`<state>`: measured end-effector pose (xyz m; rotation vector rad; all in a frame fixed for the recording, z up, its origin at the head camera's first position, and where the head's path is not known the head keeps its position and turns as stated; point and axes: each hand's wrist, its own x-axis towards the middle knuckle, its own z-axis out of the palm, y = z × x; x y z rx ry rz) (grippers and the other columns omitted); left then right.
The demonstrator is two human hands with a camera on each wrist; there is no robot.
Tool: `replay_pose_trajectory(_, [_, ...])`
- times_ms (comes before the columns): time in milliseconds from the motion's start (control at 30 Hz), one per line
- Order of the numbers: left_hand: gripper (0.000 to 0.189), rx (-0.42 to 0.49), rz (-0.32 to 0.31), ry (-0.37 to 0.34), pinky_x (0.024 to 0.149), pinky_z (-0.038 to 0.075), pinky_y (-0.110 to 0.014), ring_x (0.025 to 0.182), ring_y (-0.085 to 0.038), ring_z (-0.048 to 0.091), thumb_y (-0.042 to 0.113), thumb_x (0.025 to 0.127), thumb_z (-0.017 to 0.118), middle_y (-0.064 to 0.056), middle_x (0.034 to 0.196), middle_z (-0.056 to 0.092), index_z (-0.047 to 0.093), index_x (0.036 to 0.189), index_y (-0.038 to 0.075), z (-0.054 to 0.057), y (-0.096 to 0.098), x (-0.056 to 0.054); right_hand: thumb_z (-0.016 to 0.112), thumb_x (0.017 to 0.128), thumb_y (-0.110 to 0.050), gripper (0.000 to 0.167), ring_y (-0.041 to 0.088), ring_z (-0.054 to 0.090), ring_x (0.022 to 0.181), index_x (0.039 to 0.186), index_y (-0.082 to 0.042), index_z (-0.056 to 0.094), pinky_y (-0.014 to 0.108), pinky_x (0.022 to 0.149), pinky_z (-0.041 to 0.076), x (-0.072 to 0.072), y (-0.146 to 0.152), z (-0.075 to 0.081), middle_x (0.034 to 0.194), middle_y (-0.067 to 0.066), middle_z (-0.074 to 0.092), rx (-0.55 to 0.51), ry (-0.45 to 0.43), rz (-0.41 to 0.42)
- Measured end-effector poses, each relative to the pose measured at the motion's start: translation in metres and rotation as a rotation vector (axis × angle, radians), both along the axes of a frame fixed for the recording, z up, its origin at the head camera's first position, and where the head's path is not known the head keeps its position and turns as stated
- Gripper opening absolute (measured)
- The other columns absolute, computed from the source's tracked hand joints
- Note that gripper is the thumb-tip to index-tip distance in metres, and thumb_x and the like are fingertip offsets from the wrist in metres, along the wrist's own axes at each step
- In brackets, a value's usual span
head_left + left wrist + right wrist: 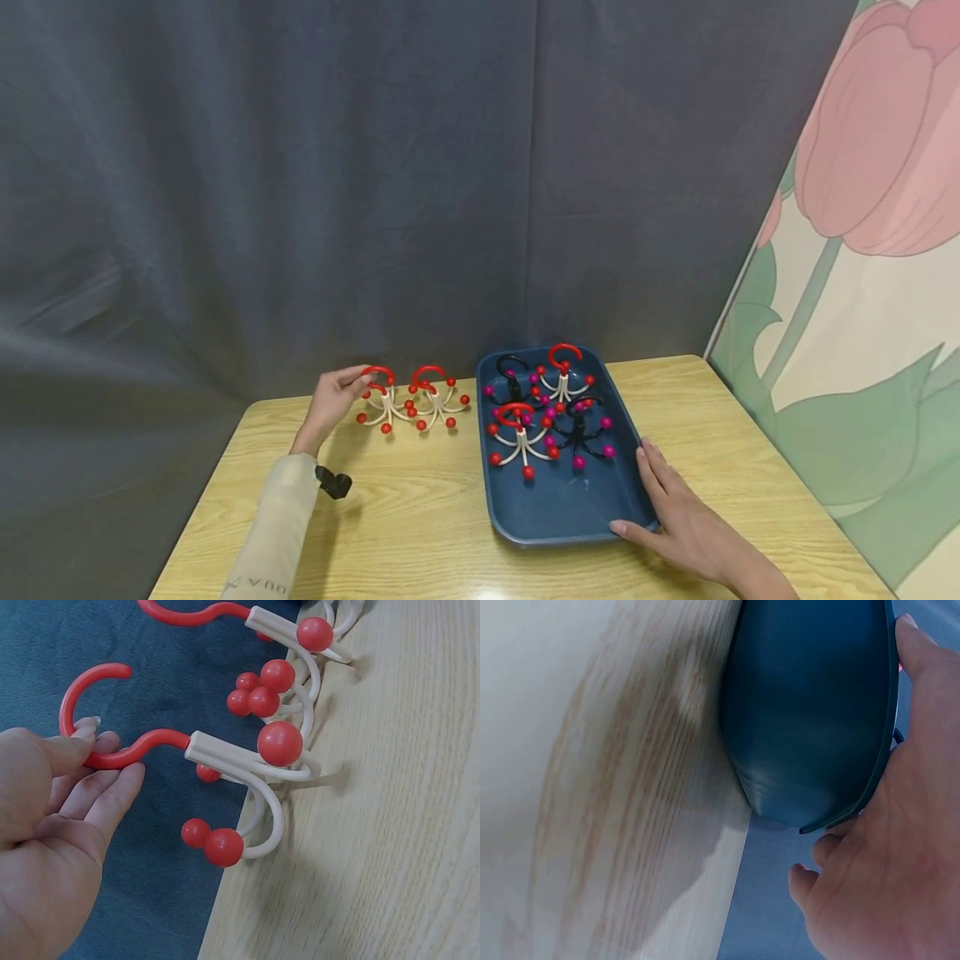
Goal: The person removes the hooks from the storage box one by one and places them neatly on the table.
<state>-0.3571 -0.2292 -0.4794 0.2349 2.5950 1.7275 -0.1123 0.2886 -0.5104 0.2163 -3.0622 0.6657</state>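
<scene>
My left hand (337, 400) pinches the red hook top of a white multi-arm hook hanger (225, 754) with red ball tips. This hanger stands over the table's far left part. Right beside it is a second white-and-red hanger (437, 404). At the right, a dark blue tray (555, 508) holds two white-and-red hangers, including a nearer one (522, 437), and two black hangers with magenta balls, the nearer black one (579, 429) among them. My right hand (686, 517) rests at the tray's near right corner, thumb on the front rim and fingers extended along the side.
The light wood table (405, 517) carries everything. A dark grey curtain (375, 183) hangs right behind its far edge. On the right stands a panel with a pink tulip print (862, 167). A small black device (333, 482) is strapped on the left wrist.
</scene>
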Motion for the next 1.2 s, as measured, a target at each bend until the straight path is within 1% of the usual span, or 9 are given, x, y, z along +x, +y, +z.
replay_pose_trajectory(67, [0.037, -0.005, -0.002, 0.002, 0.109, 0.053, -0.059, 0.124, -0.041, 0.069, 0.023, 0.107, 0.064, -0.023, 0.138, 0.069, 0.068, 0.139, 0.005, -0.002, 0.000, -0.001, 0.067, 0.090, -0.073, 0.118, 0.053, 0.027, 0.156, 0.166, 0.002, 0.018, 0.071, 0.118, 0.033, 0.000, 0.000, 0.000, 0.175, 0.027, 0.014, 0.001, -0.002, 0.000])
replay_pose_trajectory(167, [0.037, -0.008, -0.006, 0.001, 0.109, 0.053, -0.057, 0.122, -0.037, 0.070, 0.024, 0.106, 0.065, -0.022, 0.137, 0.069, 0.068, 0.139, 0.006, -0.004, 0.000, -0.002, 0.067, 0.090, -0.073, 0.118, 0.053, 0.027, 0.156, 0.166, 0.003, 0.019, 0.071, 0.119, 0.034, -0.001, 0.000, 0.000, 0.175, 0.027, 0.014, 0.003, -0.002, 0.002])
replay_pose_trajectory(267, [0.036, 0.005, 0.005, -0.008, 0.109, 0.053, -0.055, 0.121, -0.036, 0.071, 0.021, 0.107, 0.064, -0.021, 0.138, 0.069, 0.069, 0.138, 0.004, -0.007, 0.001, -0.003, 0.067, 0.090, -0.073, 0.118, 0.052, 0.026, 0.157, 0.167, 0.002, 0.018, 0.071, 0.119, 0.033, -0.001, 0.000, 0.000, 0.175, 0.026, 0.013, -0.004, -0.010, 0.001])
replay_pose_trajectory(400, [0.034, 0.018, 0.022, -0.015, 0.109, 0.054, -0.052, 0.123, -0.038, 0.070, 0.019, 0.107, 0.063, -0.021, 0.137, 0.070, 0.069, 0.137, 0.003, -0.010, 0.002, -0.003, 0.068, 0.089, -0.073, 0.119, 0.051, 0.024, 0.158, 0.167, 0.001, 0.017, 0.072, 0.119, 0.032, -0.002, 0.001, -0.002, 0.176, 0.025, 0.012, -0.010, -0.018, -0.001])
replay_pose_trajectory(667, [0.036, 0.009, 0.039, -0.010, 0.111, 0.052, -0.056, 0.126, -0.039, 0.068, 0.023, 0.106, 0.066, -0.018, 0.136, 0.072, 0.070, 0.138, 0.007, -0.009, 0.004, -0.002, 0.066, 0.090, -0.074, 0.118, 0.053, 0.025, 0.157, 0.167, 0.001, 0.016, 0.071, 0.119, 0.033, -0.002, 0.002, -0.002, 0.175, 0.026, 0.012, -0.004, -0.013, 0.007])
replay_pose_trajectory(767, [0.038, 0.007, 0.039, -0.012, 0.112, 0.051, -0.057, 0.128, -0.042, 0.066, 0.025, 0.106, 0.066, -0.017, 0.136, 0.071, 0.068, 0.140, 0.008, -0.009, 0.003, -0.003, 0.066, 0.090, -0.074, 0.118, 0.053, 0.025, 0.157, 0.167, 0.002, 0.017, 0.071, 0.119, 0.032, -0.002, 0.002, -0.001, 0.175, 0.026, 0.011, -0.005, -0.014, 0.007])
replay_pose_trajectory(1000, [0.039, 0.009, 0.044, -0.004, 0.110, 0.052, -0.057, 0.126, -0.046, 0.066, 0.024, 0.105, 0.067, -0.021, 0.134, 0.071, 0.068, 0.140, 0.007, -0.008, 0.004, 0.000, 0.067, 0.090, -0.073, 0.118, 0.054, 0.025, 0.156, 0.167, 0.003, 0.017, 0.072, 0.119, 0.032, -0.002, 0.002, 0.000, 0.175, 0.027, 0.012, -0.010, -0.022, 0.004])
replay_pose_trajectory(1100, [0.043, -0.039, 0.041, 0.012, 0.110, 0.053, -0.055, 0.126, -0.043, 0.067, 0.024, 0.106, 0.066, -0.022, 0.138, 0.068, 0.064, 0.145, 0.005, -0.006, 0.004, 0.001, 0.067, 0.090, -0.073, 0.118, 0.054, 0.026, 0.156, 0.166, 0.003, 0.017, 0.072, 0.119, 0.032, -0.002, 0.001, 0.000, 0.175, 0.027, 0.012, -0.009, -0.022, 0.002])
replay_pose_trajectory(1200, [0.049, -0.116, 0.045, 0.054, 0.111, 0.052, -0.054, 0.131, -0.042, 0.065, 0.022, 0.106, 0.065, -0.023, 0.146, 0.062, 0.057, 0.150, 0.002, 0.000, 0.004, 0.002, 0.067, 0.090, -0.073, 0.118, 0.053, 0.026, 0.157, 0.166, 0.003, 0.018, 0.072, 0.119, 0.032, -0.001, 0.001, 0.000, 0.175, 0.027, 0.012, -0.012, -0.020, 0.000])
